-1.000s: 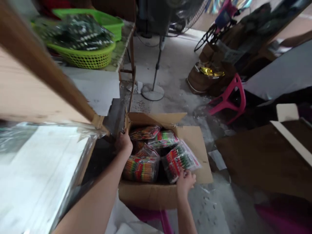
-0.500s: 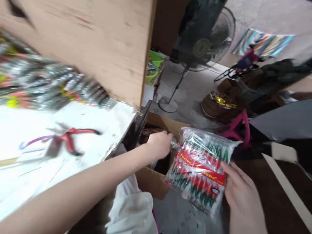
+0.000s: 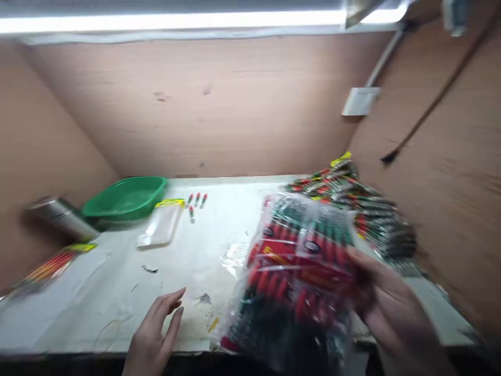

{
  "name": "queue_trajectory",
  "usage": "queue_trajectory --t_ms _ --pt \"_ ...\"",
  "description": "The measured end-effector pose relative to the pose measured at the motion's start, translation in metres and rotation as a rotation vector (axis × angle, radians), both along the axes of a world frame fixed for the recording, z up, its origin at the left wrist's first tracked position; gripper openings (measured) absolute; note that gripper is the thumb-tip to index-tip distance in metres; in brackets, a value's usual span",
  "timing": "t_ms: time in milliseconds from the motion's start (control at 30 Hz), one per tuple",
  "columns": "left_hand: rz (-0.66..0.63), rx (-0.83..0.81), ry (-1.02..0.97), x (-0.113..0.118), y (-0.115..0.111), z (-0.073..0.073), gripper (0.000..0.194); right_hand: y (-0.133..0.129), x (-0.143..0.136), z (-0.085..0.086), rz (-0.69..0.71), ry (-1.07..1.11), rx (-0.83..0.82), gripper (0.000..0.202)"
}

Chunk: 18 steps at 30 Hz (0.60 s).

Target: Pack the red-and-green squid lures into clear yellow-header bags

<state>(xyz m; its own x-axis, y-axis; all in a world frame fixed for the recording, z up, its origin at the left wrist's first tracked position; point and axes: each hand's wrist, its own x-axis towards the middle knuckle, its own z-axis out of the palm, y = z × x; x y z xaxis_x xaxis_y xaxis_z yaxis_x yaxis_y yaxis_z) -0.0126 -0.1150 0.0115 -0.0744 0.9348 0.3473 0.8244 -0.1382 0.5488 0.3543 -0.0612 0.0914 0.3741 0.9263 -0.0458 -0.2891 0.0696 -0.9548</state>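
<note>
The transparent plastic bagging of slim red-and-green pieces [image 3: 297,271] had moved since half a second earlier, from beside the brown cardboard box to over the white-covered tabletop [image 3: 188,256], and the bare left hand [image 3: 153,337] had left the box. The bagging was crinkled and glossy, with red labelling across its middle; blur hid whether it was one bag or several. It was right of the green plastic basin [image 3: 125,201] and nearer the person. The bare right hand [image 3: 385,303] grasped its right edge; the left hand was released, fingers parted, holding nothing visible.

There was one basin; one silvery metallic cylinder [image 3: 64,216] on its left; one pale flat packet with a yellow top [image 3: 162,227] just on its right; four small red-and-green pieces [image 3: 197,199] beyond that packet; and, far right of the basin, a heap of shiny packets [image 3: 376,224] too blurred to count.
</note>
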Motion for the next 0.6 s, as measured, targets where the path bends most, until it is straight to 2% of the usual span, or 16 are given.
queue_trajectory --t_ms 33,67,133,233,333,400,467,533,600 --pt "0.087 0.0 -0.041 -0.006 -0.009 -0.006 0.027 0.027 -0.025 0.003 0.167 0.095 -0.059 0.031" --pt "0.147 0.007 -0.078 -0.01 -0.015 -0.012 0.027 0.05 -0.048 0.002 0.27 0.13 -0.098 0.031" --pt "0.186 0.031 -0.126 -0.011 -0.018 -0.023 0.025 0.088 -0.089 -0.006 0.388 0.128 -0.137 0.029" --pt "0.179 0.075 -0.13 -0.009 -0.011 -0.038 0.021 0.124 -0.128 -0.03 0.468 0.041 -0.167 0.031" --pt "0.198 0.112 -0.137 -0.008 -0.007 -0.051 0.02 0.144 -0.138 -0.053 0.476 -0.09 -0.209 0.036" --pt "0.193 0.101 -0.159 -0.009 -0.007 -0.055 0.02 0.148 -0.129 -0.062 0.405 -0.193 -0.238 0.042" --pt "0.17 0.032 -0.198 -0.013 -0.008 -0.053 0.021 0.14 -0.113 -0.065 0.287 -0.294 -0.253 0.046" --pt "0.144 -0.076 -0.288 -0.019 -0.006 -0.046 0.027 0.118 -0.101 -0.064 0.179 -0.379 -0.247 0.046" --pt "0.057 -0.171 -0.417 -0.024 0.003 -0.039 0.036 0.084 -0.098 -0.064 0.133 -0.496 -0.182 0.042"
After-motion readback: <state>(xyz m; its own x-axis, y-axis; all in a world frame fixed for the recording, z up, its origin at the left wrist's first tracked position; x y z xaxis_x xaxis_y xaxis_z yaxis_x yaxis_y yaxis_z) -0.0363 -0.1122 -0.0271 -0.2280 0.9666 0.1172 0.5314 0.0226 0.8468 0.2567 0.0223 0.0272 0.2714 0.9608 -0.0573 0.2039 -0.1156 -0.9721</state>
